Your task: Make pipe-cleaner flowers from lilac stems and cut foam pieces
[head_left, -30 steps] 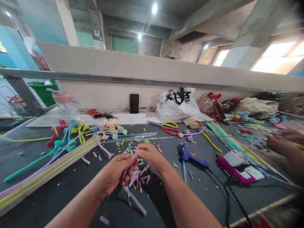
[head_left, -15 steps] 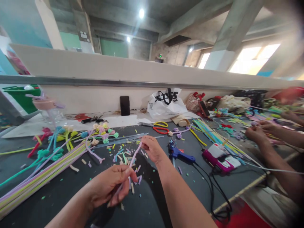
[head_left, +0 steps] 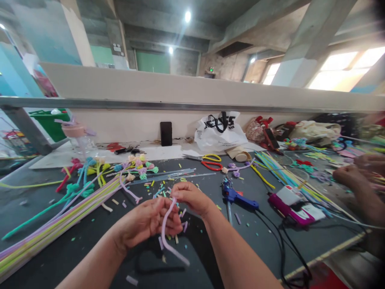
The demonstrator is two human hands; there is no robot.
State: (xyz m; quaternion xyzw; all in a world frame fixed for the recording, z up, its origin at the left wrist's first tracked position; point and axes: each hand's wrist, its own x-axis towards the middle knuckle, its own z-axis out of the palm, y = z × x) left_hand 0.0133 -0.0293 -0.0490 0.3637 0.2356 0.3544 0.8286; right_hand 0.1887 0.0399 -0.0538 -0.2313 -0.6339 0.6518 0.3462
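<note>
A soft lilac pipe cleaner point(head_left: 164, 233) hangs in a curve over the dark table point(head_left: 99, 257), its lower end swinging free towards me. My right hand point(head_left: 192, 196) pinches its upper end between thumb and fingertips. Close beside it, my left hand point(head_left: 150, 222) has its fingers loosely spread and curved, palm turned towards the stem, which passes in front of them. Beneath both hands lie many short cut pieces of pipe cleaner, partly hidden by the fingers. To the right rests a blue hot glue gun point(head_left: 239, 198); behind the hands are scissors point(head_left: 212, 162) with red and yellow handles.
Long pipe cleaners point(head_left: 69, 222) lie in a bundle at left, near finished fluffy flowers point(head_left: 141, 164). A phone point(head_left: 166, 133) leans on the back panel beside a white bag point(head_left: 221, 130). A magenta power strip point(head_left: 293, 208) with black cables sits right, near a co-worker's hands point(head_left: 351, 176).
My left hand has loosened from the pipe cleaner, whose lower part now swings free. My right hand has come down closer to the left. The camera view has turned slightly left.
</note>
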